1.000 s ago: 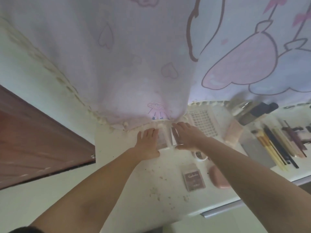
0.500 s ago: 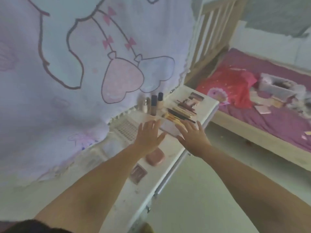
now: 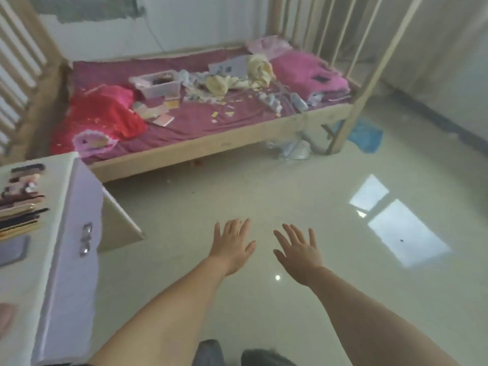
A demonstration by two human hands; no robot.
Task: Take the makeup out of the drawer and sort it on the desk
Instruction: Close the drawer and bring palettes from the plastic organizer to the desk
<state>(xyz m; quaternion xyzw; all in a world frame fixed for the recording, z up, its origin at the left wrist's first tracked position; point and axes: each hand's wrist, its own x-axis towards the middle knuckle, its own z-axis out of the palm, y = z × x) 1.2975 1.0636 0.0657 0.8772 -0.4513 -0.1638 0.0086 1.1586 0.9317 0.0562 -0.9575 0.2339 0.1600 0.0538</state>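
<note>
Both hands, left hand (image 3: 232, 247) and right hand (image 3: 299, 250), flat over floor (image 3: 264, 196).

Makeup brushes (image 3: 19, 216) lie in a row on the white desk (image 3: 56, 180), near its edge.

The tabletop (image 3: 56, 180) at my left is white; the brushes (image 3: 21, 215) on it run black, tan and pink; the bed (image 3: 200, 122) far off wears a magenta sheet, with a red cloth (image 3: 103, 114) at left and a bright pink one (image 3: 309, 67) at right; the floor (image 3: 290, 194) is glossy pale beige; a blue bag (image 3: 365, 134) lies far right.
</note>
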